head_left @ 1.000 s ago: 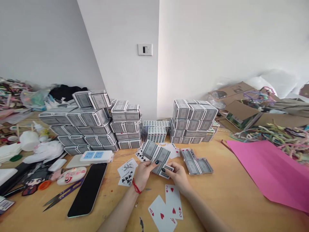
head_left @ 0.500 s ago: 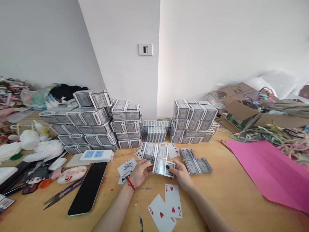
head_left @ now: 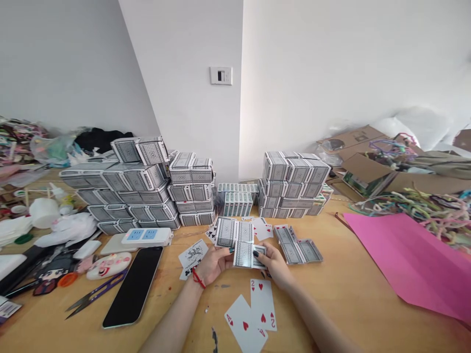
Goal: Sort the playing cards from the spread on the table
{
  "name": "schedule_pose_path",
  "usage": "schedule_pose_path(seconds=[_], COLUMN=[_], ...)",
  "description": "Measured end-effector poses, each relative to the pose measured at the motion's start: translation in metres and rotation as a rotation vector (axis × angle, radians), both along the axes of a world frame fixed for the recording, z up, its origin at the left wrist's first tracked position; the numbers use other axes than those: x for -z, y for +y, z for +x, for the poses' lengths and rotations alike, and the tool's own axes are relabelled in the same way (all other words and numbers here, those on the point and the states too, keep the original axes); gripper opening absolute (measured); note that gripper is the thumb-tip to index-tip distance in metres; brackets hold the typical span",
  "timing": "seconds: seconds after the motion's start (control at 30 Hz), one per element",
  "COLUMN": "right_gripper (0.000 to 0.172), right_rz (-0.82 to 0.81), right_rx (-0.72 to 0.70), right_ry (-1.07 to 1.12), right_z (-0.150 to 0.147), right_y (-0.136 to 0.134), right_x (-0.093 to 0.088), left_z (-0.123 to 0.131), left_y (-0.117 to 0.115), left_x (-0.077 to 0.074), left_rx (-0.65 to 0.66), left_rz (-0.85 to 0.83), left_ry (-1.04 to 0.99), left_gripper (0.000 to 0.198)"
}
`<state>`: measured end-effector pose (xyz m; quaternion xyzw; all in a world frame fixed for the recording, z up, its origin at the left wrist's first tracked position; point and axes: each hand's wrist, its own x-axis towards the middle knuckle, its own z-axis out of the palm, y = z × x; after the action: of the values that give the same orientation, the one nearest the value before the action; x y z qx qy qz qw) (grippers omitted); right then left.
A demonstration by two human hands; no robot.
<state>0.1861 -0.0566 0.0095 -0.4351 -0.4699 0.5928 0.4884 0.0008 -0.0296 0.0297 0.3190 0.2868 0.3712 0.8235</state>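
Observation:
Between my two hands is a piece made of joined playing cards (head_left: 243, 253), patterned backs upward. My left hand (head_left: 214, 264), with a red cord at the wrist, grips its left side with the thumb on top. My right hand (head_left: 274, 264) pinches its right end, thumb over a folded card. Just to the right lies a second folded-card piece (head_left: 296, 245) on the table. An ace of hearts (head_left: 243, 321) and a two of hearts (head_left: 263, 305) lie face up nearer me. A joker card (head_left: 194, 251) rests left of my left hand, over a clubs card.
Stacked card blocks stand at the left (head_left: 132, 181), centre-left (head_left: 192, 189) and right (head_left: 290, 184), with card packs (head_left: 237, 202) between. A phone (head_left: 134, 284), thread snips (head_left: 96, 293) and a power strip (head_left: 147, 237) lie left. Pink paper (head_left: 408, 260) and a cardboard box (head_left: 368, 171) are right.
The held card piece is turned slightly and sits a touch lower and flatter. Both hands keep their grip, and the whole view shifts slightly.

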Motion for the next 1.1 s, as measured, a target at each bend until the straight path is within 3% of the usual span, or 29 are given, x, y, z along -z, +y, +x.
schedule_pose_path(seconds=[0.37, 0.63, 1.1], right_gripper=[0.032, 0.035, 0.028], right_rz=[0.027, 0.064, 0.121], right_rx=[0.056, 0.051, -0.031], right_ry=[0.016, -0.135, -0.209], right_z=[-0.002, -0.001, -0.007], right_y=[0.000, 0.003, -0.002], right_x=[-0.001, 0.007, -0.001], left_z=[0.001, 0.002, 0.008], left_y=[-0.001, 0.001, -0.001], left_x=[-0.005, 0.002, 0.007], left_rx=[-0.017, -0.086, -0.119], left_rz=[0.012, 0.058, 0.136], left_ry=[0.061, 0.125, 0.157], left_gripper=[0.043, 0.038, 0.041])
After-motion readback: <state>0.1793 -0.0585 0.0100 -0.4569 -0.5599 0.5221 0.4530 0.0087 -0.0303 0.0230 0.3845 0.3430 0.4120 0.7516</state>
